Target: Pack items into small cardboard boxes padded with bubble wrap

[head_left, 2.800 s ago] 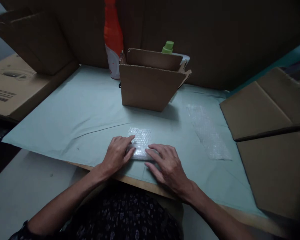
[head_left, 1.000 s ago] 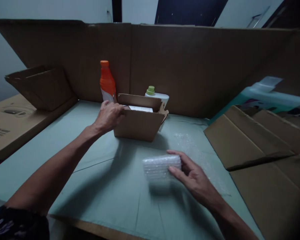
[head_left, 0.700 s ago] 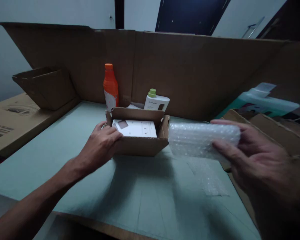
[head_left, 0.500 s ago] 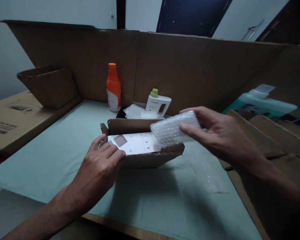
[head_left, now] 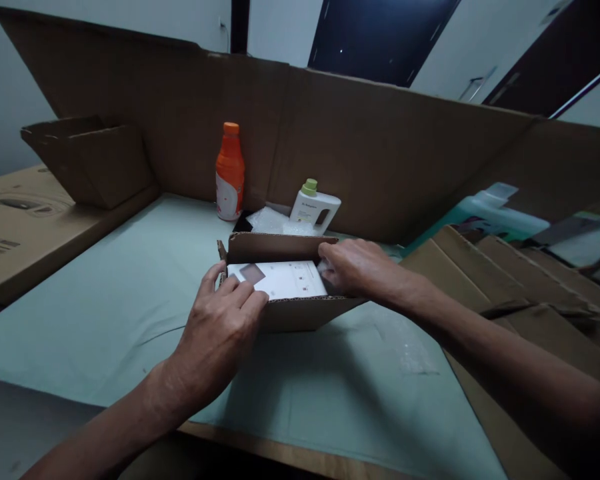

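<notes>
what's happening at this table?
Someone has both bare hands on an open carton. The left hand is at its near left corner, fingers over the edge. The right hand reaches into the right end; its fingertips, and most of whatever they hold, are hidden. A white printed package lies inside, and the top is open. Behind stand an orange bottle and a white bottle with a green cap.
</notes>
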